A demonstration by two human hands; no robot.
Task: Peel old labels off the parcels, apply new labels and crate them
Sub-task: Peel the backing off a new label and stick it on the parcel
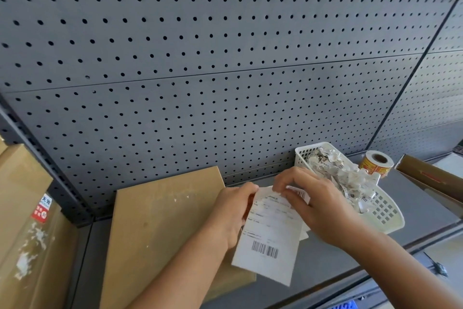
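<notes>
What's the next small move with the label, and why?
Probably peel the backing down off the label: the left hand and right hand both pinch its top edge, which looks split. The parcel beside it shows no label yet.

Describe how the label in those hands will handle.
The label is probably floppy: a thin sheet, pinched only near its top by the left hand and right hand, its top edge curling. It likely weighs almost nothing, so a draught could shift it. Where it is peeled, it may stick to itself.
</notes>
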